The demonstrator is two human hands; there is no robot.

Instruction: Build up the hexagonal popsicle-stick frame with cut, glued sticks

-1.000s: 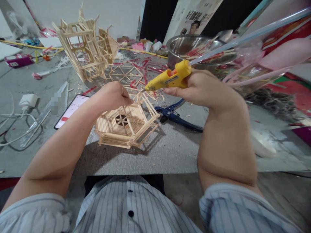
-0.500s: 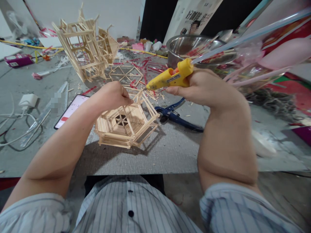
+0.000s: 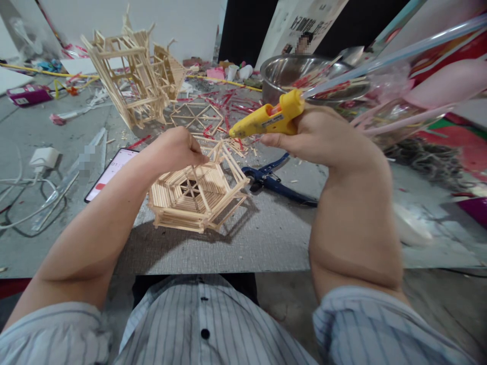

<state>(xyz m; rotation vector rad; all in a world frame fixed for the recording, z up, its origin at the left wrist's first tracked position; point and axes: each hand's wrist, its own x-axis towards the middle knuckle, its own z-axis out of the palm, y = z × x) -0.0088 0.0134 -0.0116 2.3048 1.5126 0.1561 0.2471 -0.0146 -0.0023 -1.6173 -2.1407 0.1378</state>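
Observation:
My right hand (image 3: 314,134) is closed around the handle of a yellow hot glue gun (image 3: 262,120), whose nozzle points left, close above the far rim of a hexagonal wooden stick frame (image 3: 224,200). A clear glue stick (image 3: 380,56) runs out of the gun's back. With pinched fingers, my left hand (image 3: 175,149) holds a thin wooden stick (image 3: 201,187) that slants across the frame's top. The frame has stepped layers of sticks and a spoked hub in its base. My left fingers partly hide its far left side.
Blue-handled cutters (image 3: 279,187) lie right of the frame. A phone (image 3: 108,175) is under my left forearm. Behind stand a taller stick structure (image 3: 125,76) and a steel bowl (image 3: 274,76). A flat spoked hexagon (image 3: 198,117) lies among red scraps. A charger (image 3: 43,158) with cables is at left.
The glue gun's nozzle has risen very slightly above the frame's far rim. My left hand and the frame stay where they were.

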